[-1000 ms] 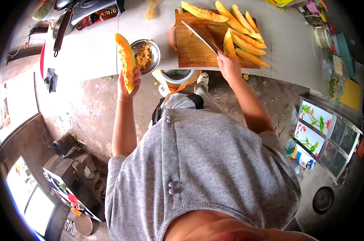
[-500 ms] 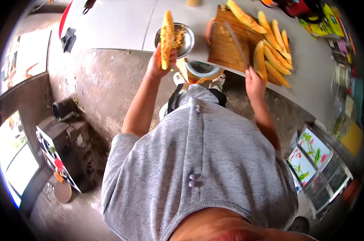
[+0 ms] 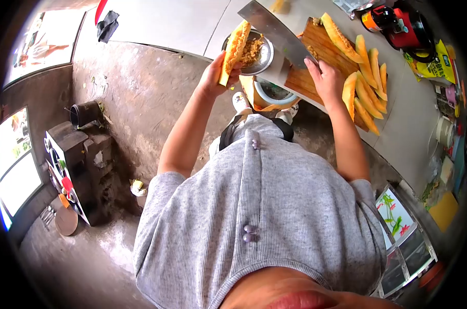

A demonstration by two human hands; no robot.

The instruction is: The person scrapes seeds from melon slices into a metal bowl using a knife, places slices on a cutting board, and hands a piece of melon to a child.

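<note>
My left hand (image 3: 216,77) is closed around a long orange wedge (image 3: 236,50) of melon or pumpkin, its stringy, seedy inner side showing. The wedge is tilted over the left side of a metal bowl (image 3: 267,57), where orange pulp and seeds (image 3: 251,52) lie. In my right hand (image 3: 327,83) is the handle of a cleaver (image 3: 274,31). Its broad blade points up and left, above the gap between bowl and wooden cutting board (image 3: 323,45), covering part of the board. Several more wedges (image 3: 365,61) rest on and beside the board's right side.
The grey table (image 3: 403,110) carries a dark bottle (image 3: 378,19), a red pot (image 3: 404,32) and a yellow packet (image 3: 437,64) at the right. A dark cloth (image 3: 108,27) lies at the far left. Below the table edge stands a bucket (image 3: 272,97).
The cleaver has swung from flat over the board to raised, its blade now near the bowl. My left hand's wedge leans more to the right. The whole view has shifted.
</note>
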